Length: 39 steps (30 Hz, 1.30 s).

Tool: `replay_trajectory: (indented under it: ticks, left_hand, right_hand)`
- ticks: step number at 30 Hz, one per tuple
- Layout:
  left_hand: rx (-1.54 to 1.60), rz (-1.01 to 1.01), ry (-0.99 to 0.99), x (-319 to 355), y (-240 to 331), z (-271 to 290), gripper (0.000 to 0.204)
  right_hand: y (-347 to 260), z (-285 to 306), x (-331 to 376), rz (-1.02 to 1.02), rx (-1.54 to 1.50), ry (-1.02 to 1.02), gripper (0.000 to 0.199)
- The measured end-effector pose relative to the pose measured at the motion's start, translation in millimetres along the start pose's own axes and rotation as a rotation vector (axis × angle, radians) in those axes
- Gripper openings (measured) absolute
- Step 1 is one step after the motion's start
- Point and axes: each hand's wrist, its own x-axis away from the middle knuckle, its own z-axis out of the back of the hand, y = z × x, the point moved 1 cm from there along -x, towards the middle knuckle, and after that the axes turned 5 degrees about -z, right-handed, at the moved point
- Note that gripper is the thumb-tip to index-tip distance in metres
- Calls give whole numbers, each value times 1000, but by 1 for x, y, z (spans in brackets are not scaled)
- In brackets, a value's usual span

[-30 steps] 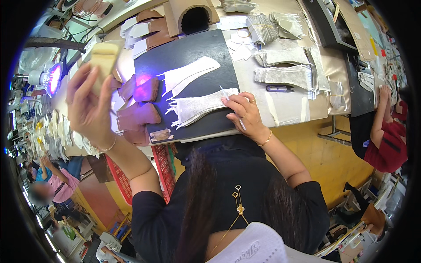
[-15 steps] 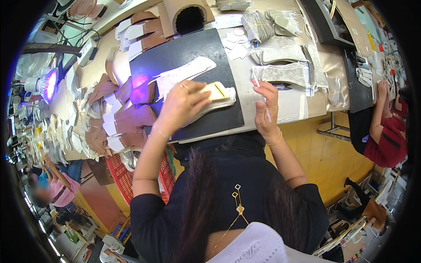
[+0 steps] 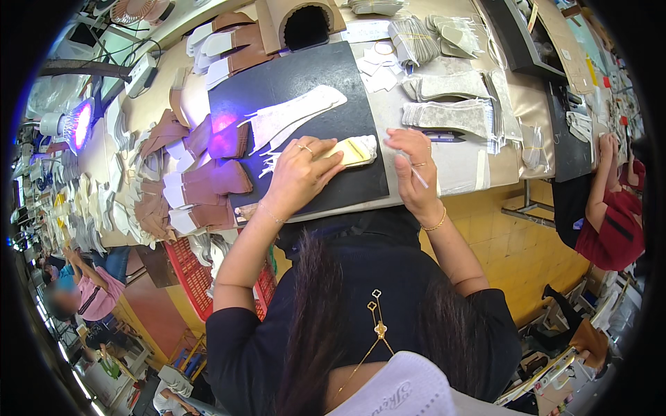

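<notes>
Near the centre of the frame the left hand [image 3: 300, 177] lies palm down, fingers curled over one end of a pale yellow template piece [image 3: 352, 150], pressing it flat on the black work mat [image 3: 305, 83] that covers the middle of the desk [image 3: 458, 163]. Just to its right, the right hand [image 3: 415, 166] is closed around a thin white pen [image 3: 418, 177], whose tip points down and to the right past the fingers, at the mat's right edge. Above the left hand, pale grey cut shoe-upper pieces [image 3: 295, 118] lie fanned across the mat, partly lit violet by a purple lamp [image 3: 78, 125] at the left edge of the frame. Brown and white leather pieces [image 3: 201, 184] are spread in overlapping rows at the mat's left side. To the upper right, stacks of grey fabric pieces [image 3: 458, 114] sit on the bare desk, well apart from the hands. At the far right edge another person in a red top [image 3: 614, 222] reaches up to the desk.
</notes>
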Motion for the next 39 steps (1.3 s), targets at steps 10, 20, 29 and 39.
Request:
replay_trajectory:
  ticks: [10,20,29,39]
  left_hand:
    - [-50,-27,-2,-1,4,0,22]
    - [53,-16,34,1,-8,-2,24]
    - [388,249,342,13,-9,20,36]
    - [-235,185,499,6,-32,134,34]
  right_hand:
    - [-12,-22,-14,119,183,-117,7]
    - [-18,2,-10,79,127,-105,16]
    - [-6,-29,10,75,-73,-167,31]
    - [2,-40,17,181,85,-248,36]
